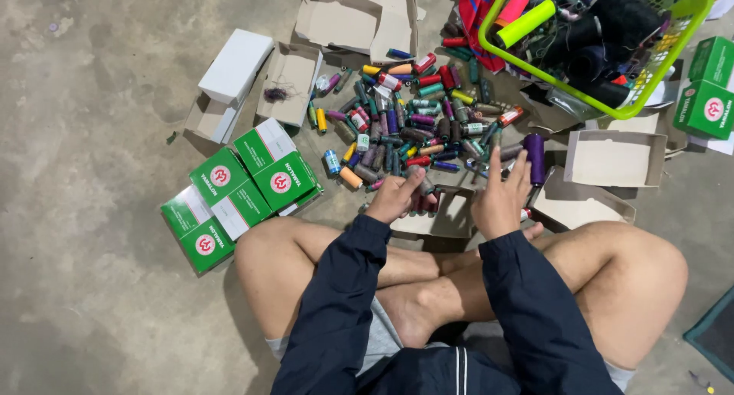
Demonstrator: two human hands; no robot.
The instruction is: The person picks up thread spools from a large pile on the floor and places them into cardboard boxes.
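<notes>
A small thread spool (425, 187) sits pinched in the left hand (396, 197), just above the open cardboard box (451, 219) by the crossed legs. The right hand (501, 198) hovers beside it, fingers spread, holding nothing. The loose pile of spools (413, 120) lies on the concrete floor (92, 97) just beyond; a careless sweep could roll them away or under the green boxes (245, 188).

Bare concrete floor (92, 81) lies open to the left. Ahead, the heap of thread spools (413, 120), open cardboard boxes (612, 158) and the green basket (604, 51) crowd every path.
</notes>
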